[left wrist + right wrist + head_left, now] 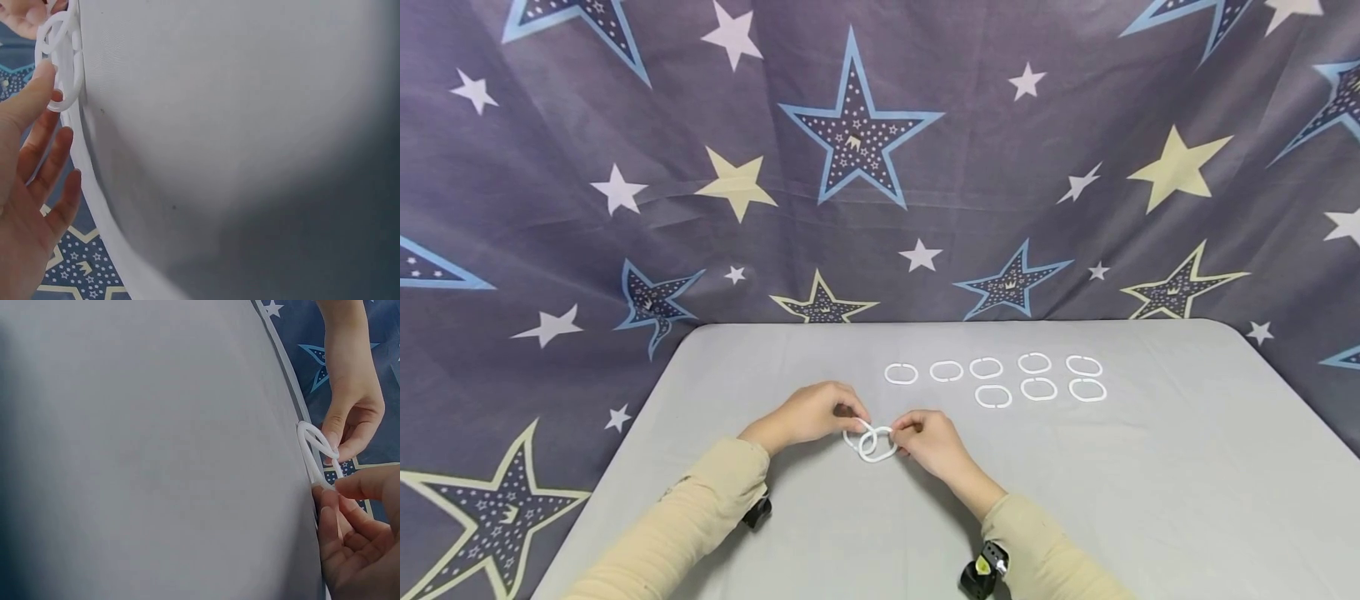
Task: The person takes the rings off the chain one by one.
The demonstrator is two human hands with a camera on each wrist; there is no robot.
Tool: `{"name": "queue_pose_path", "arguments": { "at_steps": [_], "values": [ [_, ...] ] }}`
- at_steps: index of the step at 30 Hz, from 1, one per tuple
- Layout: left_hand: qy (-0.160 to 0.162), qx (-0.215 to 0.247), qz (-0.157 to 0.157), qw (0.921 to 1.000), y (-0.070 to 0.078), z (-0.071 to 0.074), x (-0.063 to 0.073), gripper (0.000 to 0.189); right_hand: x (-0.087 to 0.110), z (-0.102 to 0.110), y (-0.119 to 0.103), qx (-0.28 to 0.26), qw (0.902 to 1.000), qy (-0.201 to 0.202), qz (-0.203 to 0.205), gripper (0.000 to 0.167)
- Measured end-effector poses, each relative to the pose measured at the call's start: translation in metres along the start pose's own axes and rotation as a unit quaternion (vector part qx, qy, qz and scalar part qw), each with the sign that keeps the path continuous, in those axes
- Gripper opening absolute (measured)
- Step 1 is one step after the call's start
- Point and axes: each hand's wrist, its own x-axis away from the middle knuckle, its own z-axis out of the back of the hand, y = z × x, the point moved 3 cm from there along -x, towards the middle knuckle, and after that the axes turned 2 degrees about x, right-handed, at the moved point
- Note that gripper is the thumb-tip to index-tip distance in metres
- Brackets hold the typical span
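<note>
Two white oval plastic links are hooked through each other, held just above the table in the head view. My left hand (812, 412) pinches the left link (79, 81) between thumb and index finger; its other fingers spread loosely in the left wrist view. With thumb and fingertips, my right hand (936, 446) pinches the right link (872, 460). The links overlap between the hands, and the fingertips hide parts of both. In the right wrist view the looped links stand beside the right fingers (329, 528), seen nearly edge-on.
Several loose white oval links lie in two rows on the grey table (850, 533), including one at the back row's left end (901, 383) and one in the front row (994, 407). A star-patterned curtain (677, 167) hangs behind the table.
</note>
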Motion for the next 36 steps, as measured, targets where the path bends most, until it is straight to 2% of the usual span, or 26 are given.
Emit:
{"name": "queue_pose_path", "arguments": {
  "at_steps": [7,14,20,36],
  "values": [
    [0.038,-0.008,-0.003,0.9992,-0.003,0.0,0.004,0.007,-0.001,-0.001,0.0,-0.001,1.0,-0.004,-0.005,0.009],
    [0.066,-0.002,0.025,0.9975,-0.001,0.002,0.007,0.007,-0.004,0.004,0.002,-0.011,0.9997,-0.022,-0.009,0.009],
    [0.087,0.025,0.049,0.9947,0.001,0.004,0.011,0.007,-0.003,0.006,0.0,-0.009,0.9995,-0.032,0.0,0.011],
    [0.154,0.033,0.039,0.9867,0.01,0.008,0.021,0.008,0.0,0.012,-0.008,-0.011,0.9996,-0.015,0.022,0.012]
  ]
}}
